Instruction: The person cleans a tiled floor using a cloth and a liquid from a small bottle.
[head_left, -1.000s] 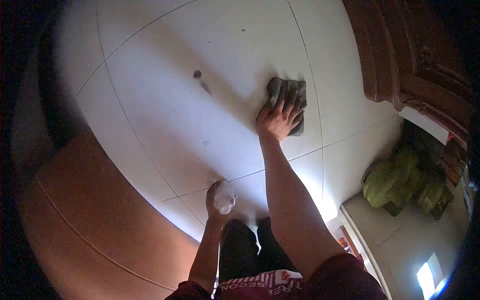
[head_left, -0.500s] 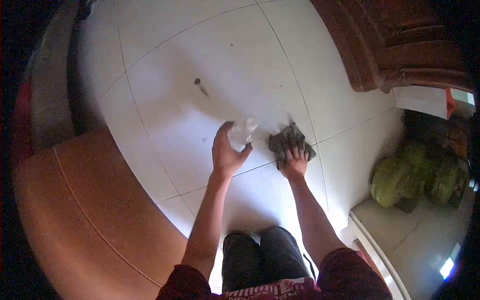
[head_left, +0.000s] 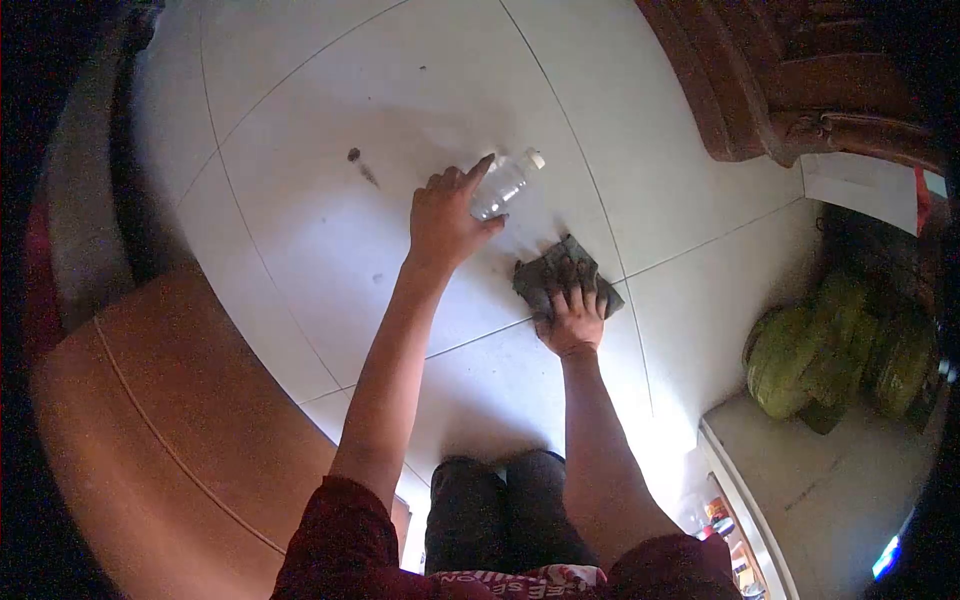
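Observation:
A clear plastic bottle [head_left: 500, 190] with a pale cap is tilted over the tiled floor, its cap end to the upper right. My left hand [head_left: 447, 222] grips it between thumb and fingers. To the right and nearer me, a dark grey cloth [head_left: 535, 280] lies spread on the tiles. My right hand [head_left: 574, 320] presses on it from above, fingers apart and laid out flat. Left of the bottle is a small dark mark [head_left: 354, 155] on the floor with a short streak below it.
A brown padded piece of furniture [head_left: 190, 420] with a seam runs along the left. Dark carved wood [head_left: 770, 80] stands at the upper right. Round green objects [head_left: 800, 360] sit at the right, beyond a white raised edge [head_left: 745, 505].
My left hand has moved forward with the bottle, which now leans to the upper right. My right hand and the cloth have shifted slightly left in the view.

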